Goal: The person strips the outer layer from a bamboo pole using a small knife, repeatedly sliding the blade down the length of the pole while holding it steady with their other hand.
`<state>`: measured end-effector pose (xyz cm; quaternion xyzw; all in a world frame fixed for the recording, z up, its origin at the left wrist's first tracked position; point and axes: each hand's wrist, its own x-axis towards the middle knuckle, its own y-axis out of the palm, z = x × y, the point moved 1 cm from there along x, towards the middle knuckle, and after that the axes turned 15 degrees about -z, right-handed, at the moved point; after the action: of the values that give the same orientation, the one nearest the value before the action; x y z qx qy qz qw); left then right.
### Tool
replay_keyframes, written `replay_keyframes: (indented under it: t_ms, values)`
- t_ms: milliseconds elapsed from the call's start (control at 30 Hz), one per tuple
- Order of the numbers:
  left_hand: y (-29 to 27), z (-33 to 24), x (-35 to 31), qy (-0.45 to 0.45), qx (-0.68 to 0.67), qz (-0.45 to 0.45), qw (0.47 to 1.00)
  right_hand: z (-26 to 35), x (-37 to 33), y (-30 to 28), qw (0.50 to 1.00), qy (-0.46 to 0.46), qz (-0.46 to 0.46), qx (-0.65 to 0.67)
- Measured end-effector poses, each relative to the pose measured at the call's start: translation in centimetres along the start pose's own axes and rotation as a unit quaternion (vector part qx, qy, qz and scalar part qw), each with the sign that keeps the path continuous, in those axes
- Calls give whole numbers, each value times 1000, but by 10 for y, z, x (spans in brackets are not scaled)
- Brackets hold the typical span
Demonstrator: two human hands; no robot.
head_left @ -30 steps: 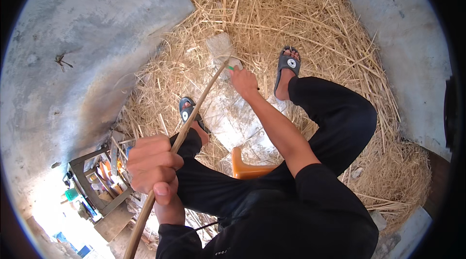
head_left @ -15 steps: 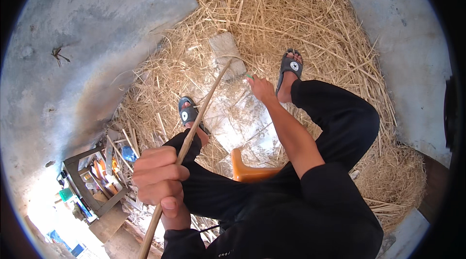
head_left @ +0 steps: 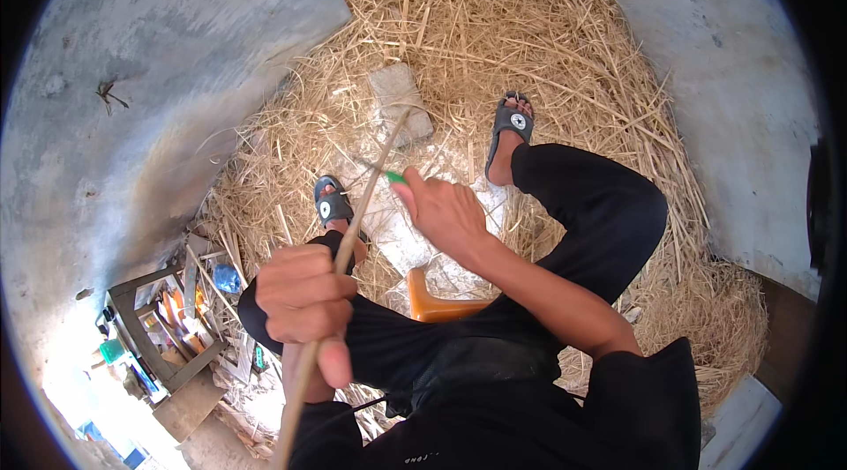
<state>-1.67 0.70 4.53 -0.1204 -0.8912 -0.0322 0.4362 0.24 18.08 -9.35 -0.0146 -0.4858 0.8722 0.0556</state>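
- Straw [head_left: 529, 20] is lying around the block [head_left: 393, 93].
- The stick [head_left: 359, 219] is slanting through the left hand [head_left: 304, 294], its tip overlapping the block in view.
- The left hand's fingers are clamping the stick.
- The right hand [head_left: 445, 214] is clamping its fingers on a green tool [head_left: 395, 177] beside the stick.

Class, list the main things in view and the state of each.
Wooden stick: slanted, gripped
Left hand: closed around the stick
Green-handled tool: held, contact with stick unclear
Right hand: closed on the tool
Grey block: lying down
Straw-like strips: loose, scattered
Dark slides: worn
Orange seat: partly hidden
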Motion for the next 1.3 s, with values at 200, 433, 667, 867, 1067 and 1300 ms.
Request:
replay_keyframes:
  t_ms: [200,433,667,867,1067,1300]
  values:
    - [9,2,2,30,-28,68,997,-33,11,22,995,66,-58,-36]
    - [-5,9,3,35,-42,6,998,12,-27,4,994,-35,-64,79]
    - [11,3,6,45,-37,64,996,-52,16,47,988,103,-81,-88]
    - [-1,8,1,20,8,-33,999,1,-20,2,992,35,-48,113]
    - [-1,7,0,13,13,-57,998,20,-15,15,995,-3,-94,-8]
    - [4,8,1,38,-30,7,999,-73,18,59,979,152,-49,-129]
